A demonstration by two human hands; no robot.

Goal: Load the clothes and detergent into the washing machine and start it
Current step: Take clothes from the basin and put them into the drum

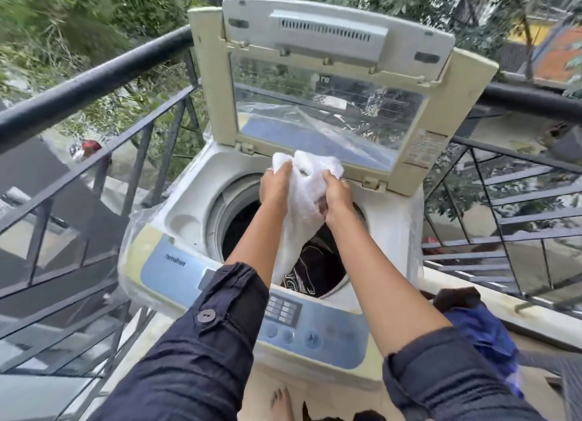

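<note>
Cloth [299, 228], white, hangs over the washer's [189, 219] open drum [226, 213], bunched between our hands. Our left hand [277, 184] curls its fingers round the upper edge; our right hand [337, 197] clutches a fold just beside it. Dark clothes [318, 260] lie in the drum (a patterned one nearest us). The lid [456, 84] stands raised behind. A blue-and-brown pile [482, 329] sits on the ledge [535, 323] at right.

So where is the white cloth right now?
The white cloth is at the centre of the head view, gripped by the left hand and the right hand above the washing machine's open drum, just before the raised lid.
</note>
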